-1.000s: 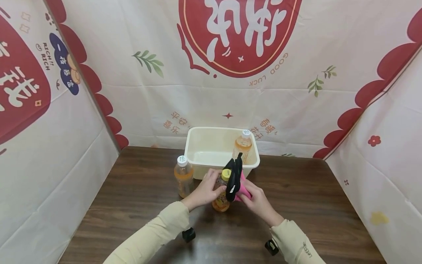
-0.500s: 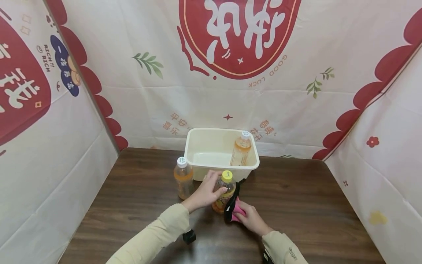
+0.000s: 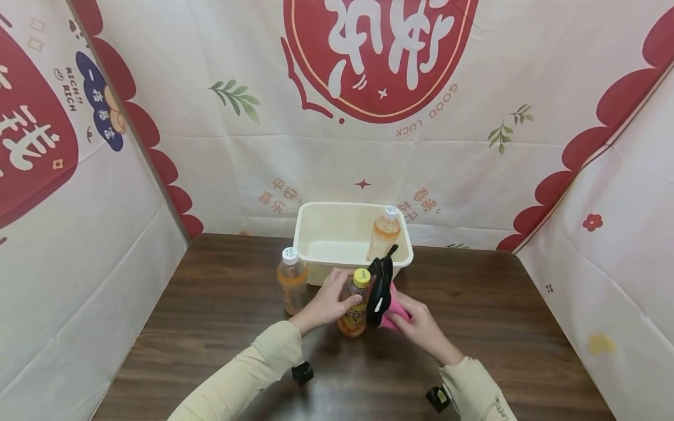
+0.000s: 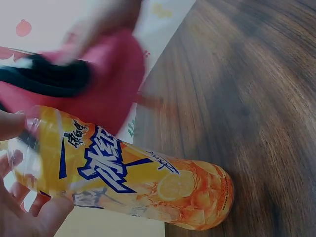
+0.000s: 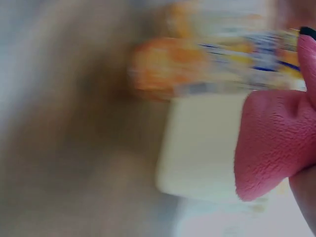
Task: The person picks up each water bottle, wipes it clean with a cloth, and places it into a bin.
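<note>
My left hand (image 3: 327, 301) grips a yellow-capped iced tea bottle (image 3: 351, 323) around its upper part. The bottle stands upright on the table, its yellow label (image 4: 106, 160) facing the left wrist camera. In my right hand (image 3: 421, 321) is a bunched pink cloth (image 3: 396, 309) with a black side, held close along the bottle's right. Blur covers that cloth in the left wrist view; the right wrist view shows its fuzzy pink surface (image 5: 276, 143). A white-capped bottle (image 3: 292, 286) with an orange band stands left of my left hand.
Behind the hands is a cream plastic bin (image 3: 316, 270), with another white-capped bottle (image 3: 383, 237) leaning in its right end. The brown wooden table (image 3: 221, 327) is enclosed by printed fabric walls (image 3: 253, 164) at the back and sides.
My right hand dipped with the cloth along the bottle's side, then rose again to near the bottle's upper part. My left hand and its bottle stayed in place.
</note>
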Motion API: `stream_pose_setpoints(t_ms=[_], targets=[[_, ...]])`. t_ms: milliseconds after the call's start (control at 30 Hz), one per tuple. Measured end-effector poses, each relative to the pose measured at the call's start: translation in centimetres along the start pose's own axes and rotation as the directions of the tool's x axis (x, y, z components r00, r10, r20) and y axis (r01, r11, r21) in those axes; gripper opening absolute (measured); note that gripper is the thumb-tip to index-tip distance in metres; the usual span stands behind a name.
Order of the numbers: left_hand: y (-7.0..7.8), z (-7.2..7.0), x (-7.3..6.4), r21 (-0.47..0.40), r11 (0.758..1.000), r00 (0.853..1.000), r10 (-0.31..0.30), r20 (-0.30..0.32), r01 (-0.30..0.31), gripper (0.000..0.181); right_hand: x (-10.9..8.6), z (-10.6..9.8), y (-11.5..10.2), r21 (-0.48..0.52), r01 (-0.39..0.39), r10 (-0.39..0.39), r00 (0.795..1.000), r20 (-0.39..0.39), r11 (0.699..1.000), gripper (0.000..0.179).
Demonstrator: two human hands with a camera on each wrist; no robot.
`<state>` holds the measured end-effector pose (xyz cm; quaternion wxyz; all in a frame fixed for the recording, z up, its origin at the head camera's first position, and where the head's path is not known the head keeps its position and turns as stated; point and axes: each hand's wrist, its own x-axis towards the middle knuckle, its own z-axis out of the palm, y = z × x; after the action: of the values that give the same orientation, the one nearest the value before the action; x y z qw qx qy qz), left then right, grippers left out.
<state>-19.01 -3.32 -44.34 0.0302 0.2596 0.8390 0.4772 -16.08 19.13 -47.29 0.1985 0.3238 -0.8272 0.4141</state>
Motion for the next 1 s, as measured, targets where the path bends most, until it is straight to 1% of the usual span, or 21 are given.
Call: stream_pose_setpoints(t_ms=[67,167,267,333,400,467,533,600,700,800,900,1000], targets=[[-0.1,0.0,0.1,0.005,1.000,1.000,0.012,-0.009,-0.012,0.045,1.4,-0.7,-0.7,-0.015,0.024,-0.024,1.000,0.013,1.000,0.034],[-0.2,0.0,0.1,0.013,1.000,1.000,0.018,-0.008,-0.018,0.045,2.9,-1.1,-1.9,-0.040,0.066,-0.065,0.997,0.028,0.997,0.035],[-0.3,0.0,0.2,0.021,0.999,1.000,0.029,-0.007,-0.028,0.045,3.4,-0.7,-2.9,-0.021,0.091,-0.091,0.996,-0.011,0.996,0.031],[-0.3,-0.1,0.2,0.026,0.999,0.999,0.031,-0.013,-0.031,0.045,3.1,0.0,-2.9,0.008,0.094,-0.093,0.994,-0.064,0.996,0.031],[-0.3,-0.1,0.2,0.036,0.999,0.999,0.041,-0.019,-0.040,0.045,2.3,0.9,-2.3,0.040,0.071,-0.066,0.992,-0.106,0.997,0.032],[-0.3,-0.2,0.1,0.048,0.998,0.999,0.049,-0.023,-0.048,0.045,1.1,2.1,-0.9,0.060,0.027,-0.019,0.991,-0.131,0.998,0.034],[-0.2,-0.2,0.2,0.055,0.997,0.999,0.050,-0.016,-0.049,0.045,-0.2,3.2,0.7,0.056,-0.020,0.027,0.991,-0.130,0.998,0.033],[-0.2,-0.3,0.2,0.060,0.997,0.999,0.050,-0.010,-0.049,0.045,-1.5,4.1,2.1,0.037,-0.041,0.045,0.993,-0.109,0.998,0.032],[-0.1,-0.2,0.2,0.060,0.997,0.999,0.044,-0.003,-0.044,0.045,-3.3,5.1,3.7,0.000,-0.064,0.064,0.998,0.000,0.998,0.024],[-0.1,-0.2,0.2,0.060,0.997,0.999,0.047,0.004,-0.047,0.045,-4.6,5.6,4.7,-0.044,-0.067,0.071,0.993,0.099,0.997,0.020],[-0.1,-0.2,0.2,0.056,0.997,0.999,0.044,0.009,-0.045,0.045,-5.1,5.5,5.1,-0.076,-0.067,0.078,0.986,0.148,0.995,0.019],[-0.1,-0.2,0.2,0.054,0.998,0.999,0.031,0.015,-0.031,0.046,-4.6,5.0,4.6,-0.072,-0.069,0.079,0.986,0.149,0.995,0.018]])
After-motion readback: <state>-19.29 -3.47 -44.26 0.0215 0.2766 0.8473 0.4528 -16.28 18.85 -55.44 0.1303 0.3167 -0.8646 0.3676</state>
